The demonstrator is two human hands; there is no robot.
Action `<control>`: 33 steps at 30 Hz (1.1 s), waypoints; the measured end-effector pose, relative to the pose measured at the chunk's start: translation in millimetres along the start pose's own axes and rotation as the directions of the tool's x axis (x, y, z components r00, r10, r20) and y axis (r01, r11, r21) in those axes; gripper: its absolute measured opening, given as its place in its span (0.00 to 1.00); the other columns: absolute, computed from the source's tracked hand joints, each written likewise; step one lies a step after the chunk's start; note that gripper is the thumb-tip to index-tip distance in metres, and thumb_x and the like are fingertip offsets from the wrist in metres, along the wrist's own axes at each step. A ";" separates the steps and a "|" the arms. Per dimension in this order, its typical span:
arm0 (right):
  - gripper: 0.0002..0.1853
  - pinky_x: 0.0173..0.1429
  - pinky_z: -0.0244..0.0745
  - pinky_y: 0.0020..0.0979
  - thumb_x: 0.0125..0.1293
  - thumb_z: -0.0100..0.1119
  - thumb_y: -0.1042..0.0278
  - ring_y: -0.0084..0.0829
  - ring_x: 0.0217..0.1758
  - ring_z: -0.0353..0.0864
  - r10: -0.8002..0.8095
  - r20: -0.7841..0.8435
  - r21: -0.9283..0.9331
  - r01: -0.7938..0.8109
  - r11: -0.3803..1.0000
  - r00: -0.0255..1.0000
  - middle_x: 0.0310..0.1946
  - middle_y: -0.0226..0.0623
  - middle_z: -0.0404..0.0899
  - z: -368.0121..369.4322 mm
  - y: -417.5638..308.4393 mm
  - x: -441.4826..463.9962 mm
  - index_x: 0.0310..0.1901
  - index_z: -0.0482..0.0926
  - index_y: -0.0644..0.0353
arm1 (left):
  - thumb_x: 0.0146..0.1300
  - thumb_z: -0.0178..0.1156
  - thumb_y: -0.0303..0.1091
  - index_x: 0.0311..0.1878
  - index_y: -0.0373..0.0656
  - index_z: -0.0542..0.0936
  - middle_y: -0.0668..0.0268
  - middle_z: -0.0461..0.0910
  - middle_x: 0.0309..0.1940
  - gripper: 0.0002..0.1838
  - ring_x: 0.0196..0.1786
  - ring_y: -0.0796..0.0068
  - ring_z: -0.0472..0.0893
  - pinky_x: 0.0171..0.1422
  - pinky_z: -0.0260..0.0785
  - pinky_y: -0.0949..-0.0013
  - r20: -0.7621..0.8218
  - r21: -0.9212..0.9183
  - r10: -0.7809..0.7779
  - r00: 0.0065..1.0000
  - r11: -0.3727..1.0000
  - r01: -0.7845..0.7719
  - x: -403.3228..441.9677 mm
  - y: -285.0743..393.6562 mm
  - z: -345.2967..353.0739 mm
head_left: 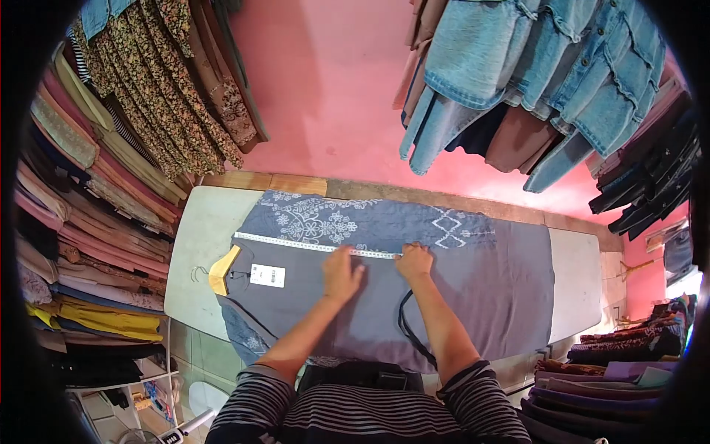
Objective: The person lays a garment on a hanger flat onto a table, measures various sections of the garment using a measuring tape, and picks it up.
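A grey garment [488, 296] with white floral embroidery lies spread over a long white table. A wooden hanger [220, 271] sits in its neck, and a white tag [268, 275] lies on the cloth beside it. A white tape measure [296, 244] stretches straight across the garment from near the hanger. My right hand [416, 262] pinches the tape at its right end. At the tape's middle my left hand [341, 275] rests with the thumb apart from the fingers, its fingertips by the tape. A dark strap [406, 325] lies beside my right forearm.
The white table [580, 281] shows at both ends. Stacks of folded clothes [111, 259] fill the left side, with more piles [592, 392] at the lower right. Denim garments [532, 66] and a floral dress [148, 89] hang before the pink wall [325, 89].
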State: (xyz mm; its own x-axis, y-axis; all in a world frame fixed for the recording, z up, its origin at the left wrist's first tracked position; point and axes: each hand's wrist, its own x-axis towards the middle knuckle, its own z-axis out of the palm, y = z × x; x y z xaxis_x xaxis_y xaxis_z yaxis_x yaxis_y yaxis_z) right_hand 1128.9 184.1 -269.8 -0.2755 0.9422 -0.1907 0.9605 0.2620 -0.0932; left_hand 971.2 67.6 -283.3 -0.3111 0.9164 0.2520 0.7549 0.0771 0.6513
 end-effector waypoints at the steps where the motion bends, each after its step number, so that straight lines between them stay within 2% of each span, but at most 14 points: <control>1: 0.18 0.50 0.71 0.37 0.51 0.57 0.51 0.42 0.51 0.72 -0.002 0.018 -0.008 0.002 1.000 1.000 0.45 0.39 0.74 -0.4 -0.3 0.4 0.39 0.78 0.55 | 0.54 0.57 0.43 0.54 0.38 0.65 0.53 0.67 0.53 0.27 0.58 0.54 0.63 0.60 0.51 0.51 -0.003 0.002 0.002 1.000 1.000 -0.002 -3.4 15.9 13.0; 3: 0.18 0.50 0.71 0.37 0.51 0.57 0.52 0.42 0.51 0.71 -0.005 0.033 -0.014 0.005 1.000 0.999 0.45 0.39 0.74 -3.3 -0.9 0.7 0.40 0.78 0.55 | 0.54 0.56 0.45 0.61 0.39 0.59 0.57 0.61 0.61 0.35 0.65 0.57 0.57 0.66 0.43 0.48 0.190 0.150 0.087 0.978 0.982 -0.117 -7.4 40.0 33.8; 4: 0.19 0.49 0.71 0.38 0.52 0.56 0.52 0.42 0.53 0.70 -0.020 0.063 -0.013 0.021 1.000 0.998 0.46 0.39 0.73 -7.0 -1.3 0.1 0.41 0.78 0.55 | 0.54 0.56 0.45 0.61 0.39 0.59 0.57 0.61 0.61 0.35 0.65 0.57 0.57 0.66 0.43 0.48 0.189 0.152 0.089 0.978 0.981 -0.119 -7.3 43.8 40.6; 6: 0.19 0.49 0.72 0.39 0.54 0.55 0.52 0.41 0.54 0.69 -0.031 0.093 -0.007 0.032 0.999 0.995 0.47 0.39 0.72 -9.5 -0.5 -0.6 0.43 0.77 0.55 | 0.54 0.54 0.50 0.65 0.41 0.54 0.61 0.55 0.65 0.39 0.68 0.61 0.52 0.68 0.37 0.46 0.370 0.331 -0.048 0.928 0.940 -0.083 -6.0 49.1 51.8; 7: 0.19 0.48 0.72 0.39 0.54 0.55 0.52 0.41 0.54 0.70 -0.049 0.074 0.013 0.048 0.999 0.996 0.48 0.39 0.72 -7.3 0.8 -0.3 0.43 0.77 0.55 | 0.55 0.52 0.49 0.63 0.41 0.58 0.62 0.58 0.64 0.35 0.67 0.66 0.55 0.68 0.35 0.44 0.352 0.375 -0.077 0.933 0.925 -0.066 -3.7 56.5 48.8; 8: 0.19 0.48 0.72 0.38 0.53 0.55 0.51 0.42 0.53 0.70 -0.065 0.056 0.035 0.063 0.997 0.996 0.48 0.39 0.72 -5.4 4.0 -0.5 0.42 0.78 0.55 | 0.55 0.52 0.49 0.63 0.41 0.58 0.62 0.58 0.64 0.35 0.67 0.66 0.55 0.68 0.35 0.44 0.357 0.378 -0.074 0.931 0.923 -0.071 0.0 59.3 48.2; 12: 0.19 0.47 0.73 0.39 0.53 0.55 0.51 0.42 0.52 0.72 -0.148 0.087 0.155 0.134 0.979 0.985 0.47 0.42 0.73 -9.5 31.6 4.7 0.42 0.78 0.55 | 0.54 0.50 0.42 0.55 0.45 0.69 0.67 0.68 0.57 0.24 0.60 0.72 0.65 0.69 0.34 0.44 0.304 0.424 -0.124 0.944 0.905 -0.018 9.1 64.1 49.2; 13: 0.19 0.47 0.73 0.38 0.53 0.55 0.50 0.41 0.49 0.74 -0.166 0.121 0.178 0.143 0.974 0.979 0.44 0.41 0.75 -13.5 45.3 6.7 0.40 0.78 0.54 | 0.54 0.50 0.40 0.52 0.47 0.73 0.69 0.72 0.54 0.21 0.58 0.73 0.69 0.69 0.34 0.44 0.263 0.433 -0.140 0.955 0.901 0.013 11.6 65.2 49.9; 17: 0.18 0.44 0.73 0.37 0.51 0.56 0.46 0.37 0.44 0.78 -0.171 0.238 0.239 0.112 0.965 0.956 0.38 0.37 0.79 -38.3 129.9 10.6 0.37 0.80 0.50 | 0.52 0.49 0.37 0.47 0.48 0.77 0.72 0.75 0.50 0.18 0.55 0.75 0.71 0.69 0.35 0.43 0.194 0.465 -0.145 0.970 0.884 0.039 13.2 62.0 59.0; 19: 0.18 0.44 0.73 0.37 0.50 0.56 0.45 0.37 0.42 0.78 -0.154 0.150 0.192 0.124 0.974 0.977 0.36 0.36 0.80 -35.5 185.9 14.0 0.35 0.80 0.47 | 0.52 0.49 0.36 0.46 0.48 0.77 0.72 0.75 0.50 0.18 0.55 0.75 0.71 0.69 0.35 0.43 0.192 0.470 -0.159 0.968 0.881 0.052 13.7 64.2 59.5; 21: 0.19 0.47 0.73 0.38 0.53 0.54 0.46 0.39 0.46 0.76 -0.107 0.259 0.181 0.060 0.982 0.960 0.41 0.38 0.78 -59.7 235.8 9.3 0.37 0.79 0.51 | 0.50 0.50 0.35 0.45 0.48 0.78 0.72 0.75 0.49 0.17 0.55 0.75 0.71 0.69 0.34 0.43 0.163 0.476 -0.177 0.971 0.876 0.079 14.2 66.3 61.8; 25: 0.18 0.46 0.73 0.38 0.51 0.56 0.46 0.38 0.45 0.77 0.012 0.232 0.115 -0.039 0.993 0.973 0.39 0.36 0.78 -68.9 322.4 -0.3 0.36 0.80 0.51 | 0.50 0.50 0.34 0.44 0.48 0.78 0.72 0.75 0.49 0.16 0.55 0.74 0.71 0.69 0.34 0.43 0.149 0.486 -0.211 0.966 0.866 0.114 14.9 69.0 66.1; 27: 0.18 0.46 0.73 0.37 0.51 0.57 0.47 0.37 0.44 0.77 0.057 0.222 0.108 -0.083 0.991 0.973 0.38 0.37 0.78 -71.8 342.1 -6.8 0.36 0.80 0.51 | 0.49 0.49 0.32 0.40 0.48 0.77 0.72 0.75 0.47 0.14 0.52 0.72 0.73 0.68 0.34 0.42 0.099 0.498 -0.178 0.979 0.861 0.106 14.2 68.3 69.0; 33: 0.16 0.47 0.73 0.35 0.51 0.59 0.51 0.38 0.45 0.76 0.068 0.100 0.057 -0.074 0.996 0.993 0.41 0.38 0.77 -50.3 356.1 -12.6 0.37 0.80 0.53 | 0.51 0.49 0.32 0.43 0.49 0.76 0.75 0.74 0.48 0.15 0.55 0.75 0.70 0.68 0.36 0.41 0.108 0.533 -0.208 0.972 0.837 0.120 11.9 63.5 71.8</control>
State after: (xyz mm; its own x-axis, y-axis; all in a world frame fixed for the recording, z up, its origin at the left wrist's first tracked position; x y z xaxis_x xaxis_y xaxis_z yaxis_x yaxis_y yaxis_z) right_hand 1476.3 276.0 -251.4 -0.2124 0.9321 -0.2935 0.9744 0.1796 -0.1349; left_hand 1057.0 111.5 -290.3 -0.3969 0.9173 0.0318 0.9028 0.3839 0.1941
